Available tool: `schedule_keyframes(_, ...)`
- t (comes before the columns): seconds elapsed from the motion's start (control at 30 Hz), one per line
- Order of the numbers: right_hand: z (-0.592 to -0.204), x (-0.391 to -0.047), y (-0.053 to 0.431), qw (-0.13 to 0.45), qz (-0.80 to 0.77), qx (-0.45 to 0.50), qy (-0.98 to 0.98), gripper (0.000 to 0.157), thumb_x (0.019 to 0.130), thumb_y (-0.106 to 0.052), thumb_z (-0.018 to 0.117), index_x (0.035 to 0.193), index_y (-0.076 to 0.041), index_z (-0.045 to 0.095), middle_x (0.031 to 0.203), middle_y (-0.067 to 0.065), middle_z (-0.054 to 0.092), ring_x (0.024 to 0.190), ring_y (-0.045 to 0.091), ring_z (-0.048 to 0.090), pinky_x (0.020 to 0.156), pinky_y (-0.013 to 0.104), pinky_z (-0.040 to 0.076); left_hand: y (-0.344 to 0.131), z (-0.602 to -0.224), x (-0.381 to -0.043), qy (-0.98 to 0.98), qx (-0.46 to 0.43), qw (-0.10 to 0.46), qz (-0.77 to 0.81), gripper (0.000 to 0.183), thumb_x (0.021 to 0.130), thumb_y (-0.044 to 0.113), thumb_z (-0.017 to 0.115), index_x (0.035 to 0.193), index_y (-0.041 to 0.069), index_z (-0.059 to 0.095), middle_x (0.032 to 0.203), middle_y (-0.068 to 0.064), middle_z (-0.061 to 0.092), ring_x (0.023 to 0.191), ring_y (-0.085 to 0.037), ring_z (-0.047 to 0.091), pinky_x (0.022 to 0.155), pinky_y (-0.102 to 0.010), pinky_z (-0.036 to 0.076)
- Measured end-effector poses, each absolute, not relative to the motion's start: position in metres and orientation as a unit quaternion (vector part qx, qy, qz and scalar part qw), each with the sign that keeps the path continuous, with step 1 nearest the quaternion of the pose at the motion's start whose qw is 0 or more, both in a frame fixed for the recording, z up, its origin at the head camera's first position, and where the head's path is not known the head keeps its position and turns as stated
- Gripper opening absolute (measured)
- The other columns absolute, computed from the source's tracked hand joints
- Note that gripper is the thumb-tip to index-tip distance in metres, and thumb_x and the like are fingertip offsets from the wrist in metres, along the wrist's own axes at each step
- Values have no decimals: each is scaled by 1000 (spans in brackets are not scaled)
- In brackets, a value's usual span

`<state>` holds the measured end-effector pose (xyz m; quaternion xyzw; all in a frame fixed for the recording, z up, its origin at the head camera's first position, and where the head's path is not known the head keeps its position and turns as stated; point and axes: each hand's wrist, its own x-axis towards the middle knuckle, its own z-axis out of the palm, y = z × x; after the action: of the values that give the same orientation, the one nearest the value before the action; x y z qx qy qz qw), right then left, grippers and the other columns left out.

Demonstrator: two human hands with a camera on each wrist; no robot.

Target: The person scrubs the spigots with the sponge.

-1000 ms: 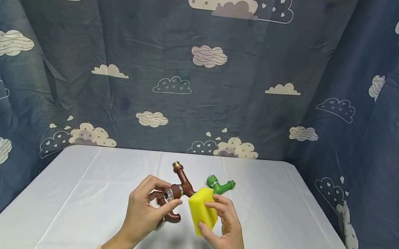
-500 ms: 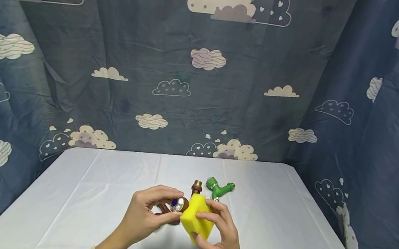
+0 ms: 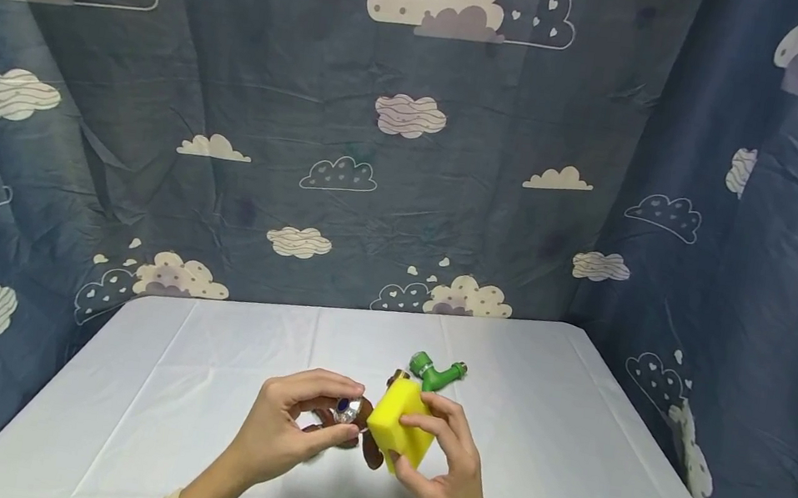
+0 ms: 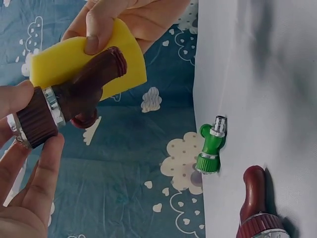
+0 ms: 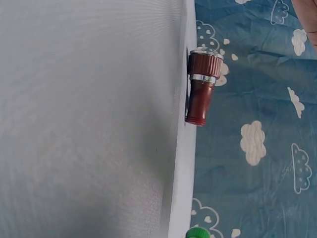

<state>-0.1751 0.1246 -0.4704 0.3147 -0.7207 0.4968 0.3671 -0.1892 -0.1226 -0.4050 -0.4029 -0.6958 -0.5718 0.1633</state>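
My left hand [image 3: 286,419] grips a brown tap [image 4: 81,96] by its ribbed knob, thumb on one side and fingers on the other. A yellow sponge [image 3: 398,426] is held in my right hand [image 3: 449,470], between thumb and fingers. In the left wrist view the sponge lies right along the tap's body, behind it. From the head, the sponge hides much of the tap; its brass threaded end and its spout [image 3: 372,452] show past the sponge's edges. Both things are up above the white table.
A second brown tap [image 4: 255,193] lies on the white table [image 3: 566,473], partly behind my left hand in the head view. Farther back lies a green tap [image 3: 435,373]. A dark cloud-patterned cloth [image 3: 275,98] hangs behind and at the sides.
The held tap has turned, so its brass end has swung right and down behind the sponge. The sponge first dipped left against the tap, then tilted slightly. Both hands keep their hold.
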Motion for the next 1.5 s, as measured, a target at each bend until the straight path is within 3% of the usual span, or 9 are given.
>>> schedule_keyframes(0.4, -471, -180, 127, 356, 535, 285, -711, 53, 75, 13, 84, 121, -7, 70, 137, 19, 58, 134, 9, 55, 113, 14, 49, -126, -398, -186, -668, -400, 163, -607, 37, 88, -11, 82, 123, -3, 75, 120, -20, 74, 104, -9, 74, 80, -27, 67)
schedule_keyframes(0.57, -473, -181, 128, 348, 550, 293, -700, 52, 75, 16, 82, 122, -3, 68, 136, 18, 59, 132, 8, 56, 111, 15, 50, -127, -397, -188, -646, -400, 133, -637, 35, 89, -15, 77, 122, -8, 71, 123, -8, 74, 106, -10, 75, 85, -28, 68)
schedule_keyframes(0.73, -472, -181, 127, 311, 587, 287, -690, 50, 80, 19, 78, 124, -1, 64, 140, 11, 57, 131, 8, 57, 109, 15, 53, -129, -399, -189, -620, -391, 109, -671, 31, 90, -16, 75, 119, -12, 68, 125, 2, 74, 108, -10, 76, 88, -29, 67)
schedule_keyframes(0.8, -470, -179, 126, 289, 605, 273, -690, 49, 83, 18, 76, 125, -1, 63, 141, 7, 56, 131, 8, 58, 109, 16, 53, -127, -400, -188, -602, -389, 98, -691, 30, 90, -16, 75, 119, -13, 66, 124, 1, 73, 110, -11, 76, 90, -29, 67)
schedule_keyframes(0.97, -466, -175, 126, 226, 668, 245, -666, 41, 90, 17, 68, 129, 5, 61, 142, 2, 59, 128, 7, 62, 105, 18, 56, -116, -404, -185, -557, -406, 61, -722, 33, 89, -19, 73, 119, -15, 61, 125, -4, 69, 106, -13, 76, 80, -37, 69)
schedule_keyframes(1.07, -464, -173, 128, 183, 709, 234, -640, 41, 95, 14, 63, 135, 4, 59, 142, 1, 62, 125, 9, 66, 104, 20, 58, -110, -406, -183, -571, -402, 60, -714, 35, 88, -17, 76, 119, -13, 60, 122, -4, 70, 99, -12, 77, 76, -38, 70)
schedule_keyframes(1.23, -464, -172, 131, 123, 747, 236, -610, 44, 102, 10, 56, 144, -5, 56, 141, -5, 68, 126, 7, 68, 99, 24, 62, -105, -409, -180, -664, -352, 96, -653, 38, 85, -4, 87, 119, -3, 70, 110, -4, 77, 81, -7, 73, 67, -29, 67)
schedule_keyframes(1.33, -466, -173, 130, 119, 753, 244, -600, 45, 103, 10, 54, 144, -7, 56, 138, -5, 69, 125, 6, 69, 98, 24, 62, -101, -413, -178, -693, -338, 107, -627, 37, 84, 2, 90, 118, 2, 76, 106, -10, 79, 78, -8, 73, 64, -31, 66)
schedule_keyframes(1.5, -470, -175, 125, 149, 726, 281, -610, 43, 100, 12, 59, 142, 1, 57, 139, -2, 66, 124, 8, 67, 104, 22, 59, -97, -418, -177, -696, -316, 95, -638, 32, 87, 6, 89, 117, 8, 79, 108, -15, 79, 87, -14, 79, 75, -37, 69)
